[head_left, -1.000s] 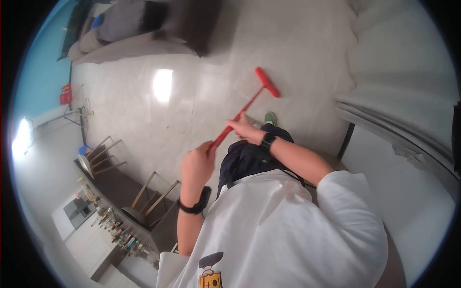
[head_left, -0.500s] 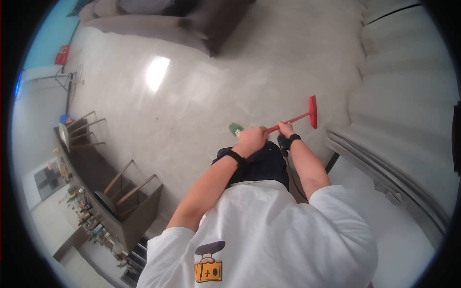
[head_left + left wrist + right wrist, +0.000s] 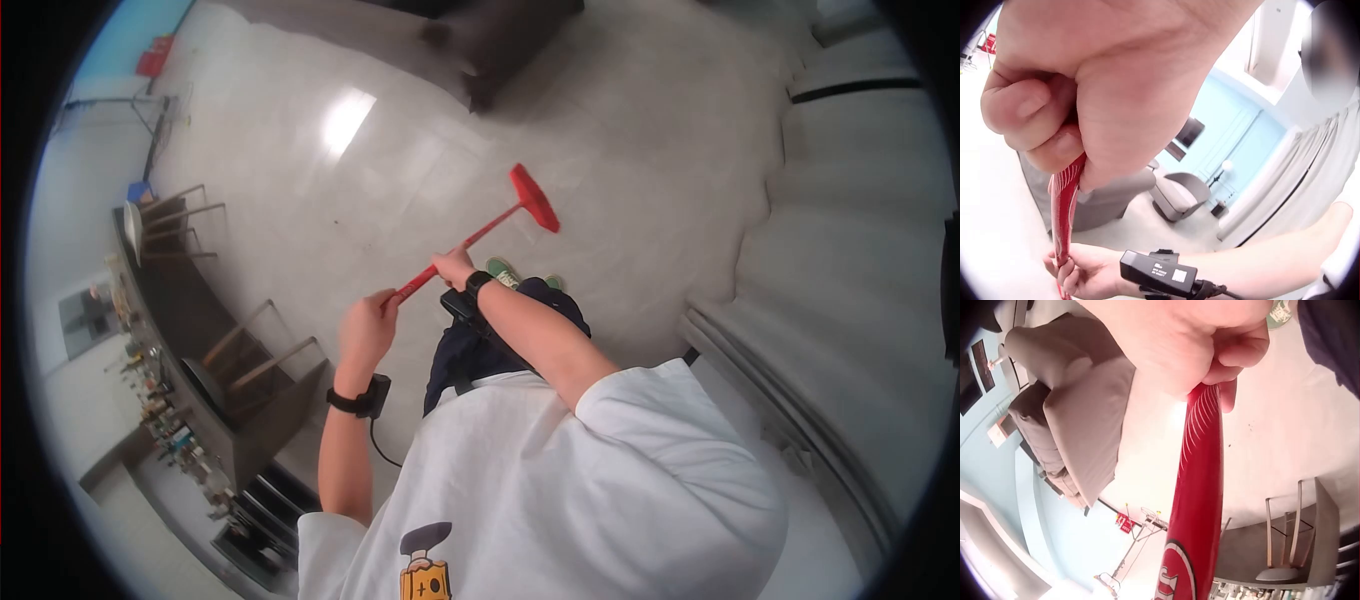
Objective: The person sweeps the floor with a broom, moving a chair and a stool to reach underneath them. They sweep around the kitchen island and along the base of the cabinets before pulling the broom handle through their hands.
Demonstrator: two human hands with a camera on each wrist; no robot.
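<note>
A red broom (image 3: 535, 198) slants across the head view, its wide head over the pale floor ahead of the feet. My left hand (image 3: 368, 325) grips the upper end of its handle, fingers curled round it. Lower on the same handle, my right hand (image 3: 455, 268) holds on, nearer the broom head. The left wrist view has the left fist close up on the red handle (image 3: 1065, 212), with the right hand (image 3: 1091, 272) farther down. In the right wrist view the handle (image 3: 1194, 481), bearing a white logo, runs out of my right fist.
A dark counter (image 3: 170, 300) with chairs (image 3: 245, 360) stands at left. Ahead is a grey-brown sofa (image 3: 500, 50); a long grey curtain (image 3: 840, 200) hangs at right. Green shoes (image 3: 503, 272) stand on the floor (image 3: 400, 180) behind the broom head.
The broom head swung right, close to the curtain, then back left over the floor ahead. Both hands kept their grip, going right and then left with the handle.
</note>
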